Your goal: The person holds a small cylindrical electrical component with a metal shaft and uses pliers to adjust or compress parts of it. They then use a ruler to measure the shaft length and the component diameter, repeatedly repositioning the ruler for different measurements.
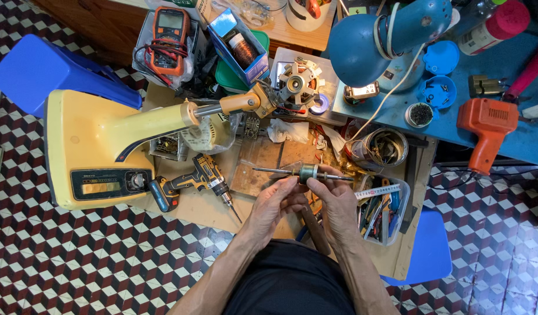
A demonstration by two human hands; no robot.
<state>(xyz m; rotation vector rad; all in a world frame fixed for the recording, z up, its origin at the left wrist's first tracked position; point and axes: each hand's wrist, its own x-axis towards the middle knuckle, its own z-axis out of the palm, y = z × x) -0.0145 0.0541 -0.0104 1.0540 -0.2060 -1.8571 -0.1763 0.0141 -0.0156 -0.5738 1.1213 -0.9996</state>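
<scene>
a small motor rotor (308,172) on its thin shaft is pinched from both ends by the left hand (274,201) and right hand (337,201), above the near bench edge, right of the cordless drill (190,182). the shaft should be kept level and held lightly.

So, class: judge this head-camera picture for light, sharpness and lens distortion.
Head view: even, soft light with faint shadows; the motor rotor between left hand and right hand is sharp; wide-lens bending curves the floor tiles toward the edges; no strong glare.
</scene>
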